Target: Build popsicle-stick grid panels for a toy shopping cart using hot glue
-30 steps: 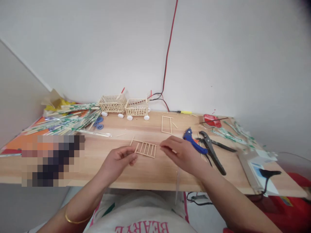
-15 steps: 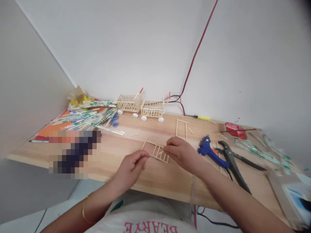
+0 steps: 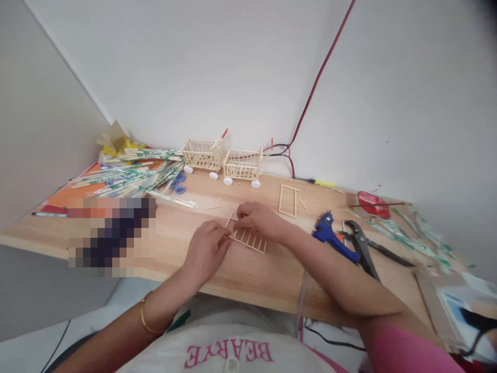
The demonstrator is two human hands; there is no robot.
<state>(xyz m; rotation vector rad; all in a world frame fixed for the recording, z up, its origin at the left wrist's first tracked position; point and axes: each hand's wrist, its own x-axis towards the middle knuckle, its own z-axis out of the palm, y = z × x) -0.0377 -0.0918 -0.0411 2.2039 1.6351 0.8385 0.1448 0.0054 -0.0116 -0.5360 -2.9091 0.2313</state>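
A small ladder-like frame of thin wooden sticks lies flat on the wooden table, several rungs across it. My left hand is closed at its near left corner, thumb and fingertips pinching the edge stick. From above and the right, my right hand reaches over the frame's left part, its fingers bent down and pressed together between the long sides. What those fingertips hold, if anything, is hidden. Farther back lies a plain rectangular stick frame, with a loose stick beside it.
Two wheeled stick carts stand by the wall. Wrapped chopsticks and blue discs are at left. On the right lie a blue glue gun, black-handled pliers, a red item and wrappers.
My right hand has moved left along the frame, from its right part to its left part. More rungs now show at the right. My left hand stays at the left corner.
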